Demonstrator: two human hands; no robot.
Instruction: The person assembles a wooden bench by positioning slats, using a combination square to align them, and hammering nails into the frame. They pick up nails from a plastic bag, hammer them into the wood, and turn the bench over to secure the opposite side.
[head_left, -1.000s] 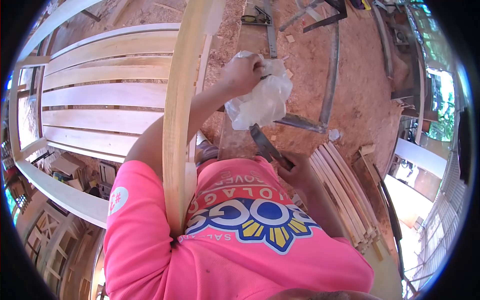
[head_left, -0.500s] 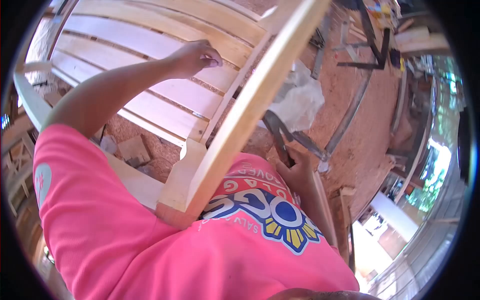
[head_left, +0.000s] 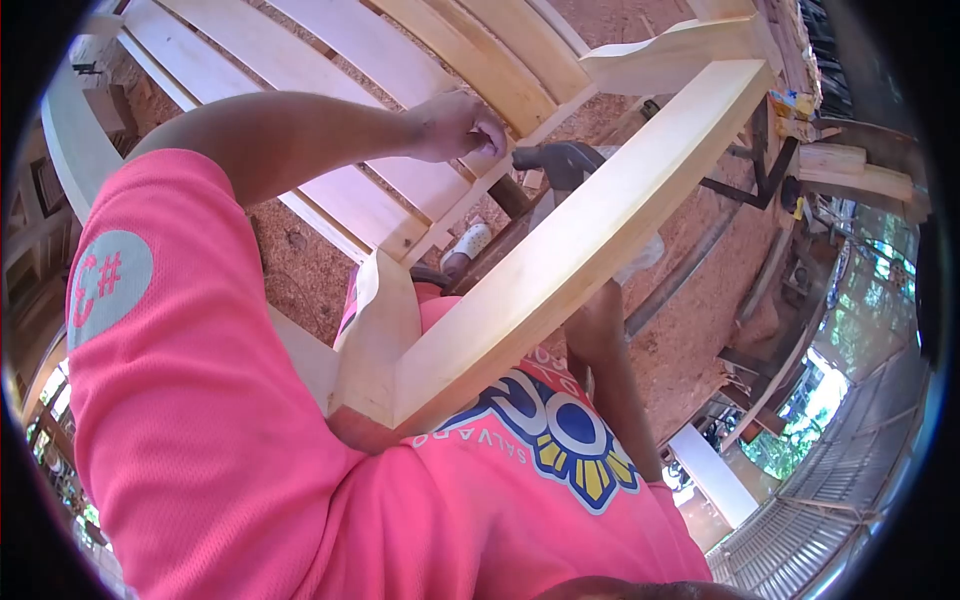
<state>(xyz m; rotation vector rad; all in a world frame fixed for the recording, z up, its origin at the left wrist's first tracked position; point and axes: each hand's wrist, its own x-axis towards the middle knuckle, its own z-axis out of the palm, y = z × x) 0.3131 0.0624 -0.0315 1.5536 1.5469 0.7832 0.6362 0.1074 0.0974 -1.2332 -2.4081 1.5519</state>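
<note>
My left hand (head_left: 455, 127) is closed in a pinch above the pale slats (head_left: 330, 75) of a wooden bench, near the frame rail at their ends. Whatever its fingers hold is too small or hidden to make out. Lower right, my right hand (head_left: 598, 315) is wrapped round a hammer, partly behind the bench's armrest (head_left: 580, 245). The dark hammer head (head_left: 562, 162) shows beyond the armrest, close to my left fingers; the armrest covers most of the handle. The armrest slants across in front of my chest, joined to a shaped post (head_left: 378, 315).
A foot in a pale clog (head_left: 470, 243) shows beneath the bench. Dark metal angle pieces (head_left: 765, 175) and stacked timber (head_left: 860, 172) lie at the upper right. Reddish, shaving-strewn ground (head_left: 665, 375) surrounds the bench.
The hammer has risen from beside my body to near my left hand. My left hand appears farther right, still pinched. The view has shifted, showing more of the armrest's far end.
</note>
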